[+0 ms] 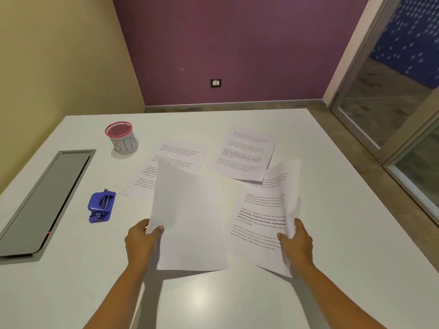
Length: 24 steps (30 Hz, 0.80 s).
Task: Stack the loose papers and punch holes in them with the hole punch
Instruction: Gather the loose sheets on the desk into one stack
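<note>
Left hand [142, 241] pinches the left edge of a raised blank-side sheet [190, 222], right hand [297, 243] grips the curled right edge of a printed sheet [259, 224], blue hole punch [101, 206] lies left on the table [237, 305], and loose sheets [244, 155] lie farther back.

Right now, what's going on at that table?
A person is gathering papers. The left hand pinches one sheet, blank side up. The right hand grips a printed sheet. Other loose sheets lie farther back on the table. The punch sits untouched at the left.
</note>
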{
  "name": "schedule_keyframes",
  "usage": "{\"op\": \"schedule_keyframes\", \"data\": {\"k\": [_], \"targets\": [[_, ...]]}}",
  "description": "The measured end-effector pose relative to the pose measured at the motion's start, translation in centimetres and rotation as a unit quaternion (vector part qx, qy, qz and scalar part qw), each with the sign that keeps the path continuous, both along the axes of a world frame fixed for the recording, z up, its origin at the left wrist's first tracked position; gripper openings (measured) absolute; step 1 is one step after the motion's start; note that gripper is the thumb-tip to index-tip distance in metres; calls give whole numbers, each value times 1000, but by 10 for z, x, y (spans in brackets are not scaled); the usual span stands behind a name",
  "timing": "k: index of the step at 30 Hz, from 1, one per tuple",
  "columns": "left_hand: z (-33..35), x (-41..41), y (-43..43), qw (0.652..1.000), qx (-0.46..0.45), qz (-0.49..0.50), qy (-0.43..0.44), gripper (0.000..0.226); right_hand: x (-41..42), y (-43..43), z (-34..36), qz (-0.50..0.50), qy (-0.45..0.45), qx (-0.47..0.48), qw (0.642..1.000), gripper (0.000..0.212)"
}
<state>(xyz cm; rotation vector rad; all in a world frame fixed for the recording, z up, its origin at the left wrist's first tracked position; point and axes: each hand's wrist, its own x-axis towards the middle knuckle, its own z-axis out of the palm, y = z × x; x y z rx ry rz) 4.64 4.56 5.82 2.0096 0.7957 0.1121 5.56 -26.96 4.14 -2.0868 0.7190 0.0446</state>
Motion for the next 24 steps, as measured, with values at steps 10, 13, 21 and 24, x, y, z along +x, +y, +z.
{"op": "schedule_keyframes", "data": {"k": [10,13,21,24], "targets": [[62,2,-38,983,119,-82,-116,23,5,25,24,67,-67,123,988,64],[75,-1,-63,968,162,-153,-118,21,1,33,25,64,-70,179,979,67],[75,-6,-129,910,224,-336,-98,29,-1,47,30,111,-38,308,944,44],[75,-5,-143,907,205,-360,-81,30,0,50,34,135,-50,358,922,37]]}}
